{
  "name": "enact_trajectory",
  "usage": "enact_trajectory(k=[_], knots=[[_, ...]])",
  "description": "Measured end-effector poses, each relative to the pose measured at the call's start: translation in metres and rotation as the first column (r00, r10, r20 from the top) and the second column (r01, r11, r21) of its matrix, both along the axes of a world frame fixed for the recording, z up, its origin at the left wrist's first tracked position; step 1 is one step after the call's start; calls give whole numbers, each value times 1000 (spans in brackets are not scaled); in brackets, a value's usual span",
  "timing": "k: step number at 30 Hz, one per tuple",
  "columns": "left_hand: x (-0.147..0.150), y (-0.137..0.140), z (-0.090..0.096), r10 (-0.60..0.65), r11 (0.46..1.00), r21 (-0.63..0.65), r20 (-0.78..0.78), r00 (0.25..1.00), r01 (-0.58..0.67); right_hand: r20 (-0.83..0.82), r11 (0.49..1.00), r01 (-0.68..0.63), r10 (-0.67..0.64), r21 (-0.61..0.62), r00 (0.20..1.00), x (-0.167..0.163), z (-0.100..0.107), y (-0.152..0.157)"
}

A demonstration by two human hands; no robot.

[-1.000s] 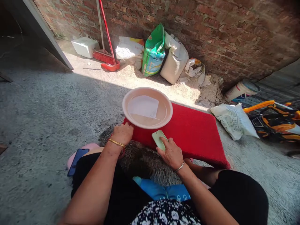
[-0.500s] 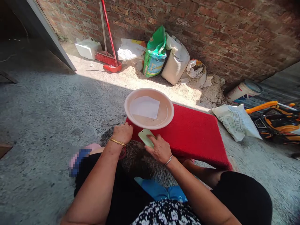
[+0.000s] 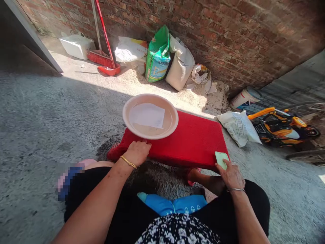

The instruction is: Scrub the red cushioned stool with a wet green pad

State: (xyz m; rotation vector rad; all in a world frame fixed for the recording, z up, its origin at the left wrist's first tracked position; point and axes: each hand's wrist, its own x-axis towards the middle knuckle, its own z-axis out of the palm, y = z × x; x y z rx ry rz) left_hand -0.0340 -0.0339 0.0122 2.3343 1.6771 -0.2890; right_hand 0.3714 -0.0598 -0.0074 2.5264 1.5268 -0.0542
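A round pale pink basin point(image 3: 127, 126) stands on the left end of a low bench-like surface with a fuzzy red cover point(image 3: 193, 135). In the basin's water lies a flat white sheet point(image 3: 147, 116). My left hand point(image 3: 138, 152), with a gold bangle at the wrist, is closed on the cover's front edge just below the basin. My right hand point(image 3: 231, 174), with a silver bangle, grips a flat pale green scraper point(image 3: 221, 159) between thumb and fingers. The scraper is over the cover's front right corner. Whether it touches the cover, I cannot tell.
Along the brick wall stand a white box point(image 3: 77, 46), a red broom point(image 3: 100, 57) with a dustpan point(image 3: 109, 69), a green sack point(image 3: 157, 56) and a white sack point(image 3: 180, 64). At right are a bucket point(image 3: 245, 98), another sack point(image 3: 238, 128) and a yellow-black toy digger point(image 3: 279, 127).
My right hand has carried the scraper from the basin's front to the cover's right corner. My left hand has shifted slightly right along the front edge. The view has turned a little right.
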Motion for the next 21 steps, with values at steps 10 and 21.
enact_trajectory(k=[10, 21], knots=[[73, 28, -66, -246, 918, 364, 217, 944, 156, -200, 837, -512, 545, 194, 814, -120, -23, -2], [82, 34, -82, -249, 904, 400, 213, 945, 148, -100, 989, 87, -75, 123, 992, 43, 4, -5]])
